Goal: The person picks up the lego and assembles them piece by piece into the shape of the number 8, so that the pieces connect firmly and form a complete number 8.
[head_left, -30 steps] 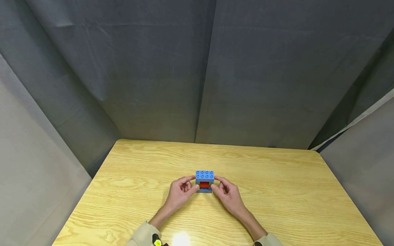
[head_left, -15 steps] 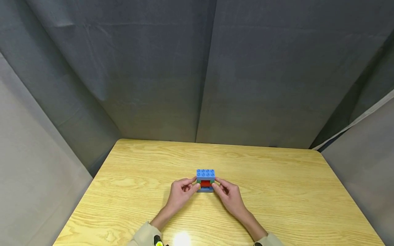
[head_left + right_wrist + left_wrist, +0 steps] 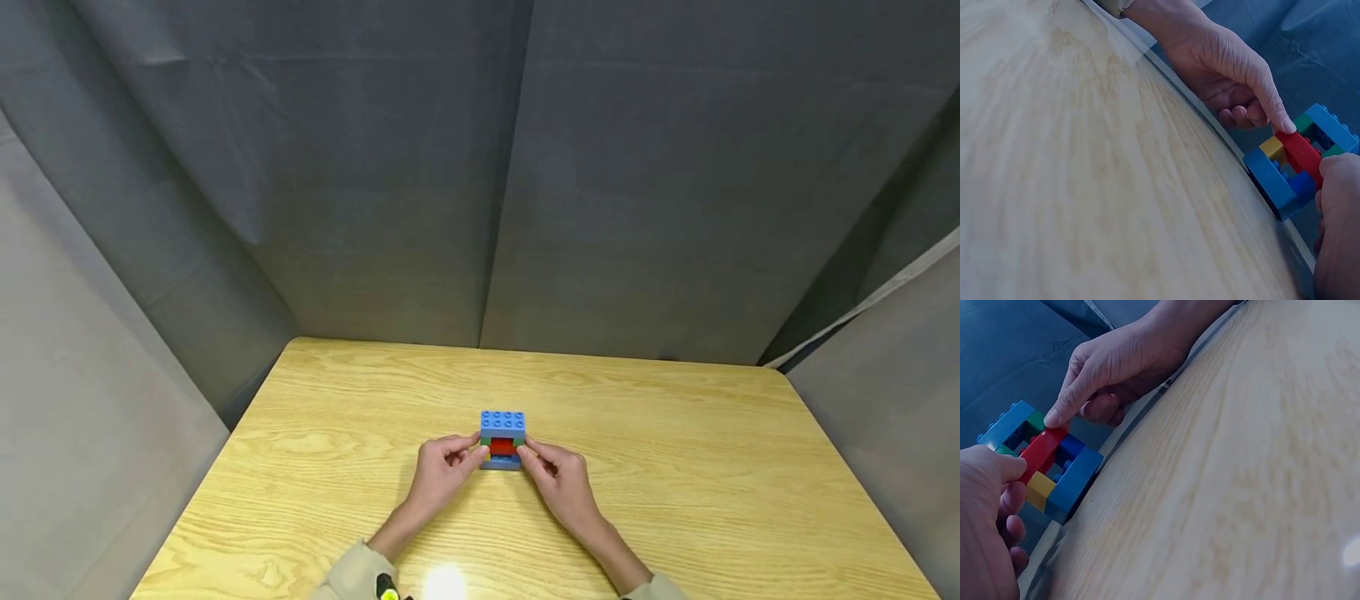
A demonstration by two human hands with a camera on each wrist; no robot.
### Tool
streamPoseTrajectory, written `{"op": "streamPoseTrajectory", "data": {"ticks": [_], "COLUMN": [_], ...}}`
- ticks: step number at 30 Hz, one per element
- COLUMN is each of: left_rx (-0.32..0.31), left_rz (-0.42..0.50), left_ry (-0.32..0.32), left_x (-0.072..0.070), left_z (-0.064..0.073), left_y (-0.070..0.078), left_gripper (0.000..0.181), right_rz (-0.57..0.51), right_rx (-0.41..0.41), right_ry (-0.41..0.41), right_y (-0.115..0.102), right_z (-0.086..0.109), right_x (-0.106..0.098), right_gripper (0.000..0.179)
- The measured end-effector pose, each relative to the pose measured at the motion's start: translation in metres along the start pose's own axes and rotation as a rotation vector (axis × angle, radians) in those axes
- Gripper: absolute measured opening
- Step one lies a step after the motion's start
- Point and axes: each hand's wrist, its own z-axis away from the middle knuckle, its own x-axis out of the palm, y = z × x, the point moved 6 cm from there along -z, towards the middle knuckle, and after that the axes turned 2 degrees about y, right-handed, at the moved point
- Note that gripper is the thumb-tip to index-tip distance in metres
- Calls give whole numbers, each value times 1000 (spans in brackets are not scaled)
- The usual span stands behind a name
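A small stack of toy building bricks stands near the middle of the table. Its studded blue top brick (image 3: 502, 419) rests on green bricks (image 3: 1303, 123), with a red brick (image 3: 502, 447) crossing the middle. Lower down are a yellow brick (image 3: 1040, 490), a smaller blue brick (image 3: 1302, 185) and a long blue base brick (image 3: 1074, 484). My left hand (image 3: 441, 471) grips the stack's left end, its thumb on the red brick's end. From the other side my right hand (image 3: 558, 483) grips the right end, thumb likewise on the red brick. Fingertips behind the stack are hidden.
The light wooden table (image 3: 337, 400) extends around the stack on all sides. A dark grey curtain (image 3: 375, 208) hangs behind its far edge, with paler grey cloth (image 3: 75, 375) at the left and more at the right.
The stack's upper part sits slightly higher in the head view, and more of the green bricks and the gap under the red brick shows. Both hands keep their grip, almost in place.
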Motion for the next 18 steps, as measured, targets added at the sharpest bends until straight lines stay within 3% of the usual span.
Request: {"op": "streamPoseTrajectory", "data": {"ticks": [7, 18], "left_rx": [15, 6], "left_rz": [-18, -10], "left_ry": [-3, -5], "left_x": [-1, 0], "left_z": [2, -1], "left_y": [4, 5], "left_gripper": [27, 28], "right_rz": [1, 29], "right_rx": [-25, 2], "right_ry": [19, 39], "right_y": [-9, -12], "right_z": [-1, -2], "right_x": [2, 3], "right_gripper": [23, 22]}}
